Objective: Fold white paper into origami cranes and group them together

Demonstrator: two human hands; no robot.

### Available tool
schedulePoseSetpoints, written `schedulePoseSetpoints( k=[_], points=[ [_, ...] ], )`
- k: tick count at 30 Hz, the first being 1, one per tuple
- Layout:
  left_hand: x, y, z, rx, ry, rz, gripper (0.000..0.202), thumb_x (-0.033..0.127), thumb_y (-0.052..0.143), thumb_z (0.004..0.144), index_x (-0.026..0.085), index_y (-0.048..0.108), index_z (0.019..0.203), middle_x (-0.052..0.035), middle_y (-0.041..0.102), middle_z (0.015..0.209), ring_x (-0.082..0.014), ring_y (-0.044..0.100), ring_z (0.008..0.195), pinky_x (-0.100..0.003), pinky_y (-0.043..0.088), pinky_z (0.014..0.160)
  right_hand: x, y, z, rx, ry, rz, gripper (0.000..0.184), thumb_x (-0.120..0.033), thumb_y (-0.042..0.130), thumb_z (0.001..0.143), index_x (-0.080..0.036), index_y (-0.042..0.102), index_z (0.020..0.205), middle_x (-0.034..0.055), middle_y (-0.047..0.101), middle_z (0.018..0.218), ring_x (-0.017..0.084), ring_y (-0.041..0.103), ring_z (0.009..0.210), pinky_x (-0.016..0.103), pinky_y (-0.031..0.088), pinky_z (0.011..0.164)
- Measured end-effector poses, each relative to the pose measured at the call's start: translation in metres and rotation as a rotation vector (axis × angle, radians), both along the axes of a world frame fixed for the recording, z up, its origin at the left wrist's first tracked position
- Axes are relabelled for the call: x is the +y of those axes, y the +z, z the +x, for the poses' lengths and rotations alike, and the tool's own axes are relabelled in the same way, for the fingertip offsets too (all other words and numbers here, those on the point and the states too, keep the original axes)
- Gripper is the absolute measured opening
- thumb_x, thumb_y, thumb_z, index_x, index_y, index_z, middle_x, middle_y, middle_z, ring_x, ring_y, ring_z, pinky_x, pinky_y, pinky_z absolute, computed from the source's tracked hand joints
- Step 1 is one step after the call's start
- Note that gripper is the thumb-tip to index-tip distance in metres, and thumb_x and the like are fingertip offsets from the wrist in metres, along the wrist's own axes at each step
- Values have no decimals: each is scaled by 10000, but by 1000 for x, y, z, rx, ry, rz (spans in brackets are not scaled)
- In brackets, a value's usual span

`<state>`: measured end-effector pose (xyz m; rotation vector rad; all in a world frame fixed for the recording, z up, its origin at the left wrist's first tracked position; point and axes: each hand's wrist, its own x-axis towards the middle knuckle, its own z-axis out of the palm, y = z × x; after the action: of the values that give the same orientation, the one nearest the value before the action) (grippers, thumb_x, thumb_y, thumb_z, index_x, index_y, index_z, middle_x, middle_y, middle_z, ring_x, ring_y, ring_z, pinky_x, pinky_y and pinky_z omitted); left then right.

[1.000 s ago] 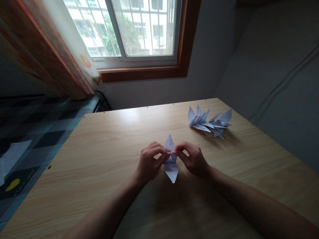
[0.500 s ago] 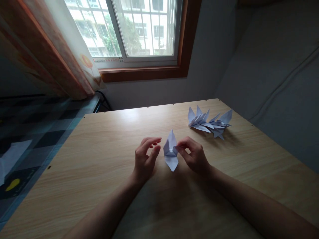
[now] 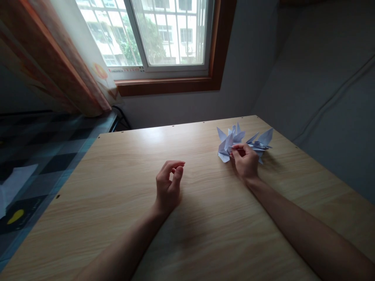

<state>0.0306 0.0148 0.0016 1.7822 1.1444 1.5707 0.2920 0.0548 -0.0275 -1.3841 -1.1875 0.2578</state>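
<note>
My right hand [image 3: 246, 160] reaches to the far right of the wooden table [image 3: 123, 187] and pinches a white folded paper crane [image 3: 225, 150]. That crane touches the left side of a small pile of white paper cranes [image 3: 258, 142] lying there. My left hand [image 3: 168, 183] rests on its edge near the table's middle, fingers loosely curled and apart, holding nothing.
A window [image 3: 164, 35] with a wooden sill is behind the table, with an orange curtain [image 3: 58, 66] at its left. A checkered surface [image 3: 38, 152] with a white sheet [image 3: 14, 183] lies left of the table. A grey wall stands at the right.
My left hand let go of the crane and stayed near the middle. My right hand carried the crane away to the right, up against the pile of cranes.
</note>
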Motion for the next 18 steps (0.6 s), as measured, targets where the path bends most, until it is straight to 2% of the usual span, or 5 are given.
schedulePoseSetpoints(
  k=[2, 6, 12, 15, 18],
  points=[
    [0, 0, 0, -9, 14, -6, 220, 374, 544, 906, 192, 668, 907, -45, 649, 883, -185, 599, 838, -295, 464, 720, 2, -1, 2, 13, -39, 3, 178, -332, 638, 800, -163, 661, 851, 63, 695, 775, 213, 679, 684, 347, 539, 683],
    [5, -6, 0, -107, 51, -50, 276, 435, 558, 890, 191, 651, 982, -59, 654, 970, -189, 598, 871, -301, 466, 758, 4, -2, 3, 73, -63, 19, 307, -319, 659, 753, -157, 627, 1012, 84, 684, 955, 173, 621, 660, 338, 523, 659],
    [30, -15, -17, -556, 251, -130, 540, 630, 513, 841, 187, 576, 1142, -114, 611, 1156, -199, 627, 959, -308, 477, 796, -2, 5, 6, 274, -154, 188, 374, -380, 623, 776, -162, 545, 1069, 54, 596, 953, 122, 521, 606, 291, 462, 580],
    [43, -9, -35, -691, 412, -126, 654, 693, 482, 811, 171, 541, 1202, -153, 565, 1267, -241, 605, 1110, -358, 458, 923, -6, 13, 14, 330, -223, 278, 389, -444, 562, 812, -175, 521, 1090, 54, 568, 966, 125, 530, 603, 299, 464, 578],
    [46, 11, -49, -660, 499, -62, 756, 746, 390, 823, 177, 487, 1313, -160, 472, 1416, -277, 496, 1293, -414, 367, 1073, -10, 26, 22, 290, -232, 367, 481, -544, 459, 860, -194, 493, 1187, 100, 557, 1088, 178, 606, 726, 347, 499, 637]
  ],
)
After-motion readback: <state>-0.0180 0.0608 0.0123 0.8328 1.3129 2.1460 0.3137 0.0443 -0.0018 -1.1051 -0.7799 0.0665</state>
